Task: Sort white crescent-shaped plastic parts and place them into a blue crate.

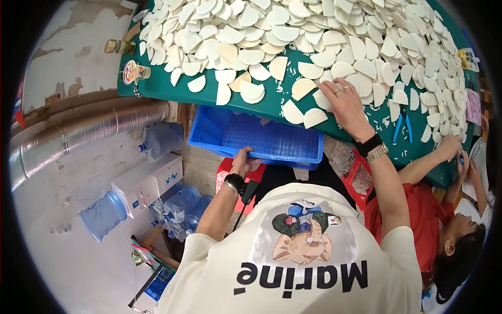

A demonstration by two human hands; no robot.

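My left hand grips the near rim of a blue plastic crate at the table's near edge, its fingers wrapped round the rim. The crate stands partly under the table; its ridged bottom shows. On the green tabletop, my right hand rests palm down with fingers spread. Its fingertips touch a white half-moon piece. Two more half-moon pieces, one beside another, lie close by at the edge. Behind them spreads a large heap of such flat pieces, with small white offcuts scattered about.
Blue-handled nippers lie right of my right hand. At the left table end are a lidded jar and a paper cup. A person in red works at my right. A silver duct and water bottles stand left.
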